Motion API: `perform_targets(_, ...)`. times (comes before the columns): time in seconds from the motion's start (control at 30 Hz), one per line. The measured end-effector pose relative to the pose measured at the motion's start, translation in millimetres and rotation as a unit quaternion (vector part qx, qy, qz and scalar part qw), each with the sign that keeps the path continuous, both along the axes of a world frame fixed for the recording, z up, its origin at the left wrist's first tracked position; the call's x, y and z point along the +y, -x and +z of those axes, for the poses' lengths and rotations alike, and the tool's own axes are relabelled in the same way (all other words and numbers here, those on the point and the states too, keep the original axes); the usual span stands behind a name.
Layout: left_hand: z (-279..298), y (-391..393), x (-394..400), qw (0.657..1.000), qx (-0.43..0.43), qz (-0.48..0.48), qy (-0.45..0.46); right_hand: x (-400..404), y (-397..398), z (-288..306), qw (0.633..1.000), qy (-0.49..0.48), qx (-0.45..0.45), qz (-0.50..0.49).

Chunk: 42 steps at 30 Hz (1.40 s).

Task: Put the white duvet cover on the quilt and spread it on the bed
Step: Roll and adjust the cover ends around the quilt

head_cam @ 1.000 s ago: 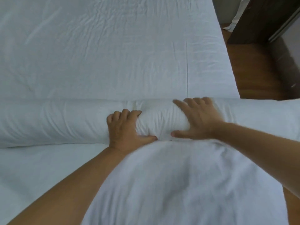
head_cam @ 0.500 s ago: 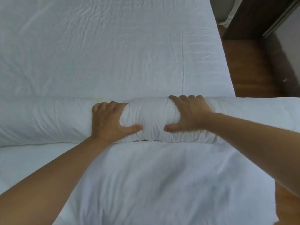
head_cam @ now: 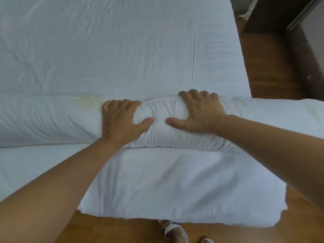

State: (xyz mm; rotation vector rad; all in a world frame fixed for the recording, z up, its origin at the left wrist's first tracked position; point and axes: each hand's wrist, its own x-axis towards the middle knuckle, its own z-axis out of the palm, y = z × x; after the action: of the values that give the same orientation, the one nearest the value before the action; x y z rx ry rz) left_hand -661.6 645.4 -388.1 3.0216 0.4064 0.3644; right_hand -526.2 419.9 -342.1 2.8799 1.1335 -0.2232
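Both the left hand (head_cam: 121, 123) and right hand (head_cam: 199, 114) clasp the rolled quilt (head_cam: 52, 120), where bunched duvet cover (head_cam: 157, 109) sits between their grips; judging from this, covering has only begun, with unrolling and spreading over the bed (head_cam: 114, 50) remaining.

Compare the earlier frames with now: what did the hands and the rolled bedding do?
Both hands closed in: the left hand and right hand went from pressing the white roll to gripping it, fingers curled over the top, bunching the fabric between the thumbs. The roll moved slightly away from the person. The bed stayed put.
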Motion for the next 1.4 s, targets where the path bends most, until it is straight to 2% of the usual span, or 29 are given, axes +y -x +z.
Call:
perform_targets(0.07,1.6,13.1,-11.3,1.000,0.009,0.008,-0.007,-10.7,23.2,-12.8,1.000,0.014,0.013,-0.022)
perform_targets(0.2,4.0,53.3,-33.3,0.999,0.027,0.027,-0.021,-36.5,73.1,-17.7,0.999,-0.001,-0.055,0.001)
perform_targets(0.27,13.5,65.5,-38.6,0.998,0.042,0.001,-0.045,-48.8,95.9,-20.4,0.997,-0.017,-0.079,0.014)
perform_targets(0.33,28.4,67.3,-39.0,0.992,0.092,-0.039,-0.075,-51.5,106.2,-17.5,0.995,-0.017,-0.087,0.047)
perform_targets(0.4,40.0,66.0,-40.8,0.988,0.138,-0.046,-0.043,-43.7,101.6,-1.4,0.995,-0.003,-0.069,0.071)
perform_targets(0.47,43.7,63.5,-47.3,0.989,0.150,-0.004,0.010,-34.1,85.7,14.1,0.999,-0.013,-0.039,0.024)
perform_targets(0.53,38.2,66.8,-56.2,0.988,0.149,0.028,0.018,-28.8,81.3,15.2,0.999,-0.009,-0.005,-0.034)
perform_targets(0.6,25.6,78.2,-64.8,0.991,0.131,0.035,-0.007,-30.0,94.1,1.7,0.999,0.028,0.009,-0.032)
perform_targets(0.7,8.3,103.3,-69.0,0.998,0.048,0.040,0.002,-37.4,112.7,-12.0,0.999,0.035,-0.039,-0.003)
perform_targets(0.77,-3.9,125.1,-77.7,0.998,-0.026,0.023,0.058,-38.6,112.6,-13.8,0.998,0.019,-0.066,0.001)
perform_targets(0.83,-18.4,159.9,-104.6,0.979,-0.087,0.043,0.180,-36.1,108.7,-18.3,0.998,0.016,-0.067,-0.003)
perform_targets(0.87,-25.5,180.0,-124.5,0.955,-0.120,0.096,0.255,-34.5,106.1,-20.7,0.998,0.011,-0.068,-0.006)
perform_targets(0.9,-33.2,198.8,-144.3,0.915,-0.146,0.174,0.334,-33.1,103.5,-22.1,0.997,0.007,-0.071,-0.011)
perform_targets(0.93,-38.8,214.1,-161.4,0.848,-0.159,0.276,0.423,-31.7,101.2,-23.4,0.997,0.004,-0.074,-0.015)
perform_targets(0.97,-48.9,226.9,-174.1,0.750,-0.163,0.390,0.509,-30.3,99.5,-25.2,0.997,0.001,-0.075,-0.018)
perform_targets(1.0,-60.1,235.2,-180.5,0.625,-0.157,0.492,0.586,-28.8,98.0,-27.0,0.997,-0.001,-0.074,-0.020)
perform_targets(1.03,-69.2,238.4,-181.6,0.485,-0.149,0.560,0.655,-27.2,97.0,-28.8,0.997,-0.002,-0.072,-0.022)
perform_targets(1.07,-77.9,239.4,-180.4,0.364,-0.148,0.577,0.717,-25.6,96.3,-30.3,0.997,-0.002,-0.071,-0.024)
perform_targets(1.1,-83.7,240.0,-179.0,0.292,-0.154,0.561,0.759,-24.8,95.6,-31.3,0.997,-0.001,-0.070,-0.026)
perform_targets(1.13,-85.7,241.0,-179.4,0.276,-0.167,0.535,0.781,-24.7,95.4,-32.2,0.997,-0.003,-0.070,-0.028)
perform_targets(1.23,-74.7,240.1,-188.6,0.340,-0.165,0.479,0.792,-25.0,94.9,-32.8,0.997,-0.006,-0.076,-0.030)
perform_targets(1.3,-66.2,237.9,-196.2,0.368,-0.176,0.442,0.799,-25.4,95.8,-32.9,0.997,0.000,-0.077,-0.029)
perform_targets(1.33,-63.9,237.1,-198.0,0.363,-0.185,0.436,0.803,-25.6,96.3,-32.8,0.997,-0.001,-0.078,-0.029)
perform_targets(1.37,-63.5,235.2,-198.6,0.341,-0.190,0.441,0.808,-25.6,96.6,-33.0,0.997,-0.003,-0.077,-0.030)
perform_targets(1.4,-66.5,233.1,-198.8,0.300,-0.196,0.456,0.814,-25.7,96.9,-32.8,0.996,-0.005,-0.078,-0.031)
